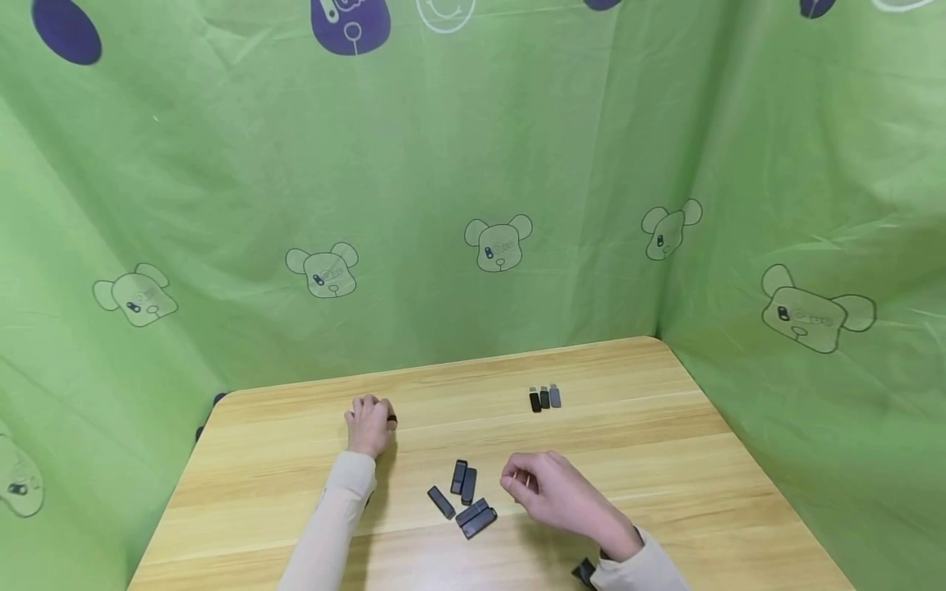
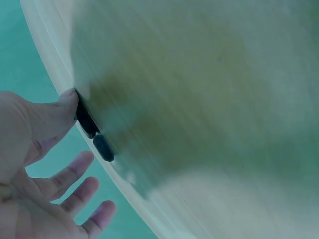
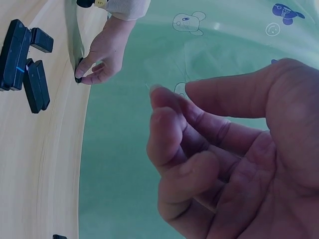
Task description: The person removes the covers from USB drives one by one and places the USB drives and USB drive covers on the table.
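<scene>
At the back left of the table, my left hand (image 1: 368, 425) pinches one end of a small black stick (image 2: 85, 119), likely a USB stick or its cap. A second short black piece (image 2: 103, 148) lies end to end with it. My right hand (image 1: 557, 488) hovers over the table, right of the middle, fingers loosely curled. Nothing shows between its thumb and fingertips in the right wrist view. To its left lie several dark USB sticks (image 1: 469, 486), in a loose group. Three USB sticks (image 1: 544, 399) with bare metal plugs stand in a row farther back.
The pale wooden table (image 1: 658, 427) is bordered by green printed curtains (image 1: 414, 164) at the back and sides. A dark object (image 1: 584, 572) shows beside my right sleeve at the lower edge, its kind unclear.
</scene>
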### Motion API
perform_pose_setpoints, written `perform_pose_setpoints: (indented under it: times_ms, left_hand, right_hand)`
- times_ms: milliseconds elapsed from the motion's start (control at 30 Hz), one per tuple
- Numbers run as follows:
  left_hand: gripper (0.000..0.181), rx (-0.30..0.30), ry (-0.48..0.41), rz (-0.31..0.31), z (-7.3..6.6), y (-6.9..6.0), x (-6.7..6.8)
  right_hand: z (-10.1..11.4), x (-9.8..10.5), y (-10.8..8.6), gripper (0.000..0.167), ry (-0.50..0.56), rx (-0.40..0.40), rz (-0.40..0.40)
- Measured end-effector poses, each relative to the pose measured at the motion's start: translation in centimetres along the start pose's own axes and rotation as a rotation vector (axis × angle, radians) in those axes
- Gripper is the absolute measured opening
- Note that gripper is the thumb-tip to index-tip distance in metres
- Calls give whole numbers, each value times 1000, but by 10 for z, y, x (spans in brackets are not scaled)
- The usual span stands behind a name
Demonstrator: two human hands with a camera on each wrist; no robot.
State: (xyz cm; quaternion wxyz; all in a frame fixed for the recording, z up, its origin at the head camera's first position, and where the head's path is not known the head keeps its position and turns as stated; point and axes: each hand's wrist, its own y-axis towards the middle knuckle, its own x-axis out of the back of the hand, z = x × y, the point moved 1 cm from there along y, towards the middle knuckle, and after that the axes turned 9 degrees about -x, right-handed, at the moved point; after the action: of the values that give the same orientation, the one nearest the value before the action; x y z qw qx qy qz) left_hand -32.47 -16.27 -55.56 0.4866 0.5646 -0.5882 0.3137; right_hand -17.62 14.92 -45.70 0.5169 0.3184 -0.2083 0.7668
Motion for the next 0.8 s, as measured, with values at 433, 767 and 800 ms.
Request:
perform_pose_setpoints:
  times_ms: [433,767,800]
  left_hand:
    - [40,-1,-29,-37,1,-2,4]
    - [44,11,-104,-164,-5,-17,27]
    - [44,11,-108,-175,-7,-19,29]
  right_hand:
    - [-3,4,2,11,34,-32,28]
    - [-7,7,8,8,20,-35,11]
    - [-7,7,9,8,22,-34,13]
